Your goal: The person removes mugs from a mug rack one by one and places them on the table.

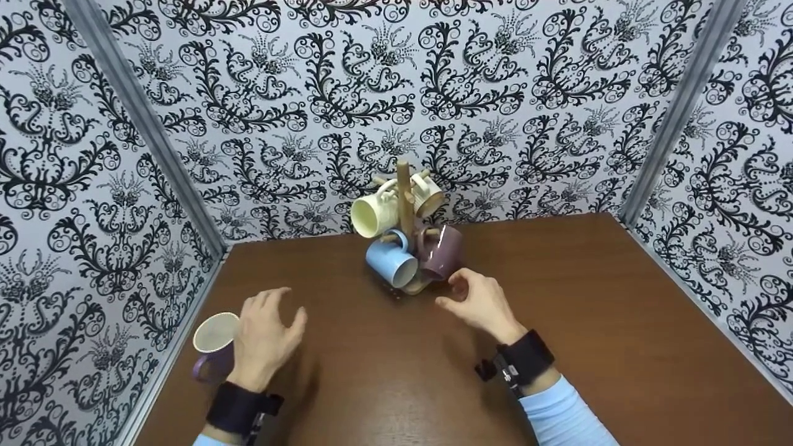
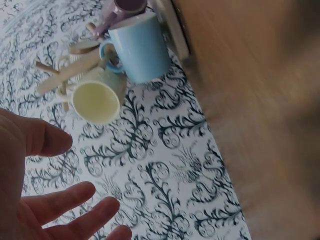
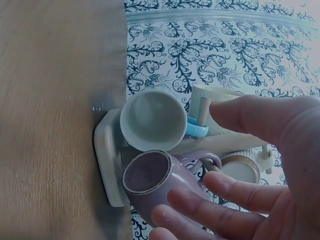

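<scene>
A wooden mug tree [image 1: 404, 204] carries a pale yellow mug [image 1: 375, 214], a white mug [image 1: 426, 195], a light blue mug [image 1: 387, 261] and a mauve mug [image 1: 446, 248], hung by their handles. My right hand [image 1: 483, 303] is just in front of the mauve mug, thumb and fingers apart. In the right wrist view its fingertips [image 3: 185, 200] overlap that mug's side. Farther left and nearer me, my left hand [image 1: 263, 341] is beside a purple mug [image 1: 222, 361] with a pale inside, partly covering it. The left thumb and fingers are spread, with nothing between them.
A brown wooden table [image 1: 372, 371] lies under everything. Patterned black-and-white walls [image 1: 347, 111] enclose its back and sides, with grey metal strips [image 1: 148, 124] at the corners. The mug tree stands near the back wall.
</scene>
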A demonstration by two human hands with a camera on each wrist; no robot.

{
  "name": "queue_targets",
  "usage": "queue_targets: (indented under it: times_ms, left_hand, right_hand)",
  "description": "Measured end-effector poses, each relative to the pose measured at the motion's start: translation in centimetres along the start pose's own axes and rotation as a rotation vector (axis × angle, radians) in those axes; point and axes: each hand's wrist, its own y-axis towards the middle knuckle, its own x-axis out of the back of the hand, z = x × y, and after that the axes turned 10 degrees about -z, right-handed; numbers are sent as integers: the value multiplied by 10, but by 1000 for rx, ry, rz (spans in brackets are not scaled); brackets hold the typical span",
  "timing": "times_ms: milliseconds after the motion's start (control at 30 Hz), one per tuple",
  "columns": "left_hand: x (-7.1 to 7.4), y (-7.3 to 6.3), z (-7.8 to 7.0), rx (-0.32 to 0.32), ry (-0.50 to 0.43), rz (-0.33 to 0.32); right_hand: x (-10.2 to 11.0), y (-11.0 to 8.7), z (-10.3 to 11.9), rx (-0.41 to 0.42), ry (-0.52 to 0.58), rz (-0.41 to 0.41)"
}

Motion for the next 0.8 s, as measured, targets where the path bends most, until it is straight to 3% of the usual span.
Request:
queue_targets:
  times_ms: [300,500,800]
  left_hand:
    - [-23,9,-25,21,-13,127]
    - [-43,12,-40,-5,-46,159]
    - [-63,12,-58,16,-85,214]
  right_hand:
    - [3,3,-4,-72,7,-16]
    - [4,3,-7,-99,30,-19]
    - [5,5,-12,-109,21,-17]
